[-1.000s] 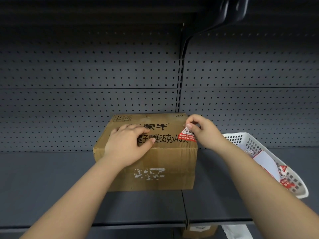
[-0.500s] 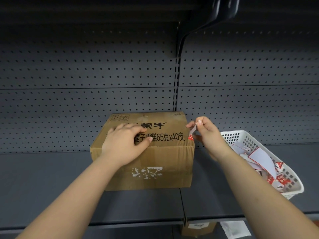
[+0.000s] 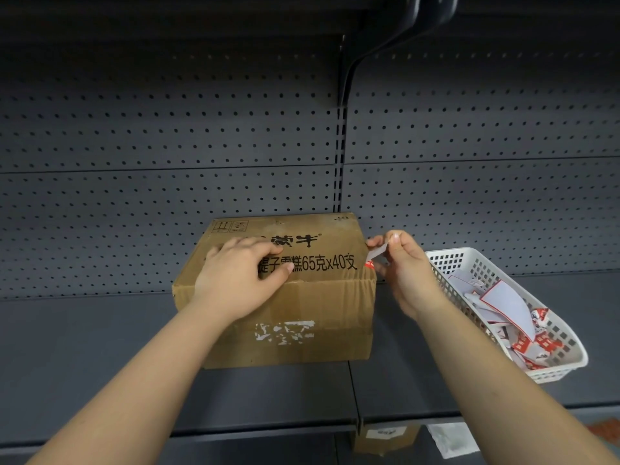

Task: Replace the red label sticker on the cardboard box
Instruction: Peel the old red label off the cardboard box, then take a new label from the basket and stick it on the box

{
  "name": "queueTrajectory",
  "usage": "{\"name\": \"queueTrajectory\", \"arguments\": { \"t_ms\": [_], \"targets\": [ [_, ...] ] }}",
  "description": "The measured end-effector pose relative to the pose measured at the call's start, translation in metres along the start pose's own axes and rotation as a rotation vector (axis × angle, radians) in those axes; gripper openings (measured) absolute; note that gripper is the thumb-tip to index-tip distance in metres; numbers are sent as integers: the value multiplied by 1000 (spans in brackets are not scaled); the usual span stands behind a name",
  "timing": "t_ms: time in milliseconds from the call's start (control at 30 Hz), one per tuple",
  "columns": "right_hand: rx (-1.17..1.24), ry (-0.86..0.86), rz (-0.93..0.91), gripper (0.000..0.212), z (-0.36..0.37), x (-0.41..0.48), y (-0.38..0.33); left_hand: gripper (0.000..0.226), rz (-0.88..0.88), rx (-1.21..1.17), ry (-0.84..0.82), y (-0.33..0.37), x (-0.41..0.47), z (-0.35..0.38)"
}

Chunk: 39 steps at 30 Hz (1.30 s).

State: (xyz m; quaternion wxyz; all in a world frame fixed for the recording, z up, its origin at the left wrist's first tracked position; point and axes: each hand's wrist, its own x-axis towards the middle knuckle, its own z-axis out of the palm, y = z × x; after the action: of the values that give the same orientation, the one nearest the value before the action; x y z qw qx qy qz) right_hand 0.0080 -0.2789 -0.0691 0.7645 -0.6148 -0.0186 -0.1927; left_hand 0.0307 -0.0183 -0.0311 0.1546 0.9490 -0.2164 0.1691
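A brown cardboard box [image 3: 322, 307] with black printed characters on top stands on the dark shelf. My left hand [image 3: 241, 276] lies flat on its top, pressing down near the front edge. My right hand [image 3: 407, 270] is at the box's right top corner and pinches a red label sticker [image 3: 376, 256] between thumb and forefinger. The sticker is curled up with its white back showing; only its lower red end touches the corner. A patch of torn white paper residue [image 3: 285, 331] marks the box's front face.
A white plastic basket [image 3: 563, 367] holding several red-and-white stickers and backing papers sits tilted on the shelf to the right. The perforated grey back panel [image 3: 167, 146] rises behind. Below the shelf edge are another small carton [image 3: 385, 437] and a white paper [image 3: 453, 439].
The red sticker lay flat on the box's right top corner; my right hand has peeled it up and rightwards. My left hand has stayed on the box top.
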Motion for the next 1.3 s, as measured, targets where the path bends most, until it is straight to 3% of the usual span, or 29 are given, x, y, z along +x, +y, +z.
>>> {"name": "queueTrajectory", "arguments": {
  "t_ms": [533,900,1100,1300],
  "targets": [
    [353,114,96,29,-22,1,12,54,-2,0,-4,1,0,-1],
    [236,274,158,25,-43,-13,15,56,-18,-42,-28,3,0,-7],
    [19,239,65,38,-46,-29,-6,47,-17,-209,21,3,-6,-18],
    [-160,144,-110,26,-19,-50,-33,32,-6,-318,100,7,-27,-30]
  ]
}}
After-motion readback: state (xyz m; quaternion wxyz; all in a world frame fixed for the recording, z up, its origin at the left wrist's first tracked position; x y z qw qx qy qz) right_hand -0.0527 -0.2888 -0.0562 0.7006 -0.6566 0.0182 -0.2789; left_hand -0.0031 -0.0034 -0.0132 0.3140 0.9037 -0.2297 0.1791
